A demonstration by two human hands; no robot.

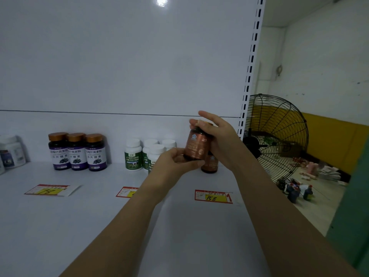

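Brown bottle (196,146) held upright, label readable: left hand (175,159) grips base, right hand (217,136) grips cap; shelf (60,226) at 6 o'clock.

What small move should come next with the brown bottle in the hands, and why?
Probably lower the brown bottle onto the shelf beside the second bottle, behind the 158 tag: the left hand and right hand hold it in the air close to that spot.

White shelf (60,226) w/ slotted upright (252,62), black fan (277,136) on floor (315,196) by yellow-banded wall (329,56).
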